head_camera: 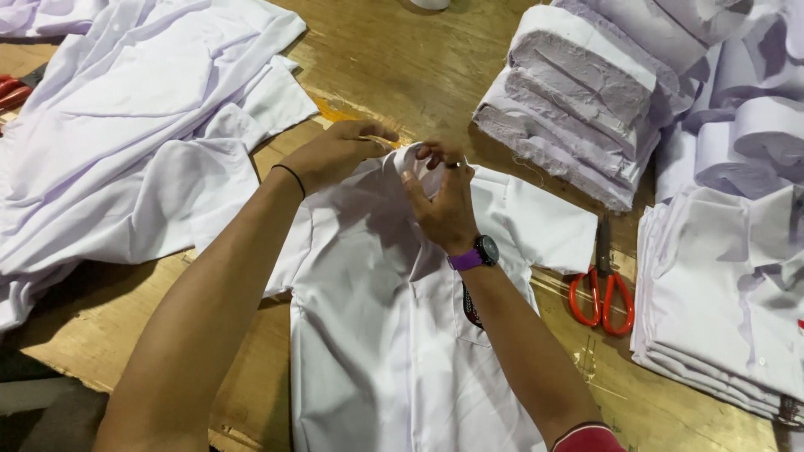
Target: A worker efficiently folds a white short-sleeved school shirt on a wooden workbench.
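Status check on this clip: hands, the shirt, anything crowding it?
Left hand and right hand both pinching the collar of the white shirt. Shirt flat on wooden table. Red scissors beside right sleeve, clear.

The left hand and the right hand hide the collar of the white shirt. The shirt's lower part is cut off by the bottom edge.
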